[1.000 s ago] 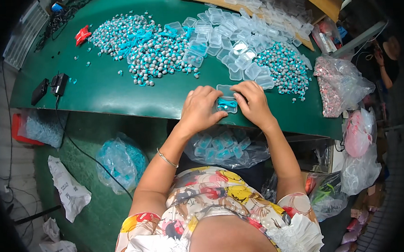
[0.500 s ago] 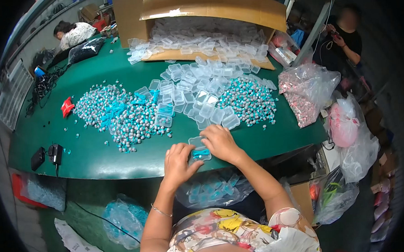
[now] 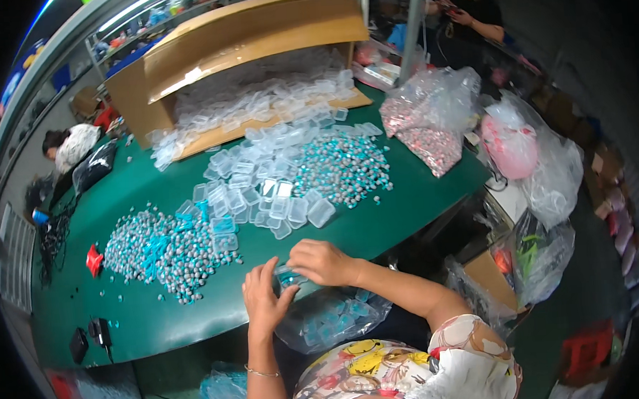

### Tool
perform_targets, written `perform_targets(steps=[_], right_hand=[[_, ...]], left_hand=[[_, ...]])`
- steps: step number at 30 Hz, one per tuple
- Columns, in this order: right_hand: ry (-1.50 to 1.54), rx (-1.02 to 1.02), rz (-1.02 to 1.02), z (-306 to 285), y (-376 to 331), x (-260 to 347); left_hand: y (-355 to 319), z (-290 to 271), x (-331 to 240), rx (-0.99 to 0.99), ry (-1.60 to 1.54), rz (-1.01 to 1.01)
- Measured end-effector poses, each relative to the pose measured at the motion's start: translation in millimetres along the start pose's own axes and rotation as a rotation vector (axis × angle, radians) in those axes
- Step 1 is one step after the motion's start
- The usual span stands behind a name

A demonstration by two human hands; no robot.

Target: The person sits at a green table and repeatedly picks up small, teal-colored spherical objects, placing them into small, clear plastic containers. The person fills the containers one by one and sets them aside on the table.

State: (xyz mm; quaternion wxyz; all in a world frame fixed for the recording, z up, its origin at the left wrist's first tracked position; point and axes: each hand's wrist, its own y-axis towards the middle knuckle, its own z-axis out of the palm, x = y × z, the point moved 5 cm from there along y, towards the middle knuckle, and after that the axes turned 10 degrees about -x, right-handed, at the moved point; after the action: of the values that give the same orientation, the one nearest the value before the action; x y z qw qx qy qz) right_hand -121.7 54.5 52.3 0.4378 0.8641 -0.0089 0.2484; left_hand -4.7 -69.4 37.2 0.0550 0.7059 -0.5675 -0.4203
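Observation:
Near the front edge of the green table, a small transparent plastic case with teal pieces inside is between my two hands. My left hand grips its left side, thumb at the near edge. From the right, the curled fingers of my right hand press on the case and partly hide it; I cannot tell whether its lid is fully closed. Just beyond lies a pile of similar empty cases. A heap of small grey-and-teal pieces spreads to the left, and another heap lies to the right.
A cardboard box spills more cases at the back of the green table. A bag of pink pieces sits at the right. Below the table edge hangs a plastic bag of filled cases. Another person stands far right.
The view has turned, so the table appears tilted and shifted left. My right hand has moved over the case, covering more of it; the lid that stood open is now folded down or hidden.

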Motion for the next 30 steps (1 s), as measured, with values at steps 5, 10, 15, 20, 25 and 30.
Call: perform_targets(steps=[5,10,15,20,25,30], right_hand=[[0.036,0.061,0.026,-3.0,-17.9,5.1],[0.077,0.024,0.154,3.3,-17.2,0.8],[0.163,0.129,0.265,7.1,-14.1,5.8],[0.191,0.148,0.307,10.1,-12.5,1.7],[0.248,0.178,0.348,3.7,5.3,-6.6],[-0.320,0.010,0.104,-13.9,38.7,-35.0]], left_hand=[[-4.1,3.0,-2.8,0.036,0.024,0.024],[-5.0,1.6,-9.0,-0.019,0.052,0.064],[-14.7,-3.0,-2.8,-0.025,-0.089,0.084],[-12.4,-1.0,1.9,-0.031,-0.164,0.076],[-8.0,-8.2,-3.6,-0.105,-0.205,0.024],[-26.9,-14.3,-36.6,-0.165,-0.223,0.095]])
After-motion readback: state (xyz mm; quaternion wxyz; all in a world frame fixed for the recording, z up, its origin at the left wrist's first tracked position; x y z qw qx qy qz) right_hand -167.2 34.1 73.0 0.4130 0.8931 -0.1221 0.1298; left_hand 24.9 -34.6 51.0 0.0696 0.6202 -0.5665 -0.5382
